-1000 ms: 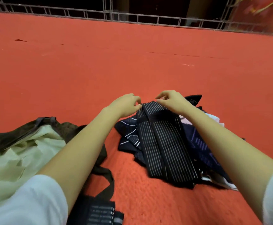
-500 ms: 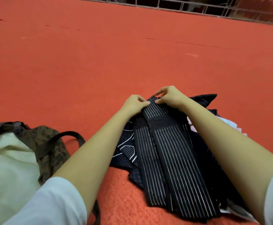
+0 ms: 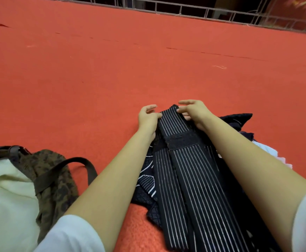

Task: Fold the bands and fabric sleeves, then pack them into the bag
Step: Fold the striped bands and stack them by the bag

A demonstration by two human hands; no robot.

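Note:
A long black band with thin white stripes (image 3: 194, 188) lies lengthwise on a heap of dark fabric sleeves (image 3: 146, 184), a black hook-and-loop strip crossing it. My left hand (image 3: 147, 118) pinches the band's far left corner. My right hand (image 3: 194, 110) pinches its far right corner, forefinger stretched out above the edge. The camouflage bag (image 3: 54, 179) lies open at the lower left, pale lining showing, a dark strap looping off it.
Red carpet (image 3: 112, 70) covers the floor all round. A metal rail (image 3: 203, 11) runs along its far edge. White and pink cloth (image 3: 268, 151) peeks out from under the heap at the right.
Both hands have shifted slightly forward along the band's far end, and their fingers have opened out more. The view has tipped and drawn closer.

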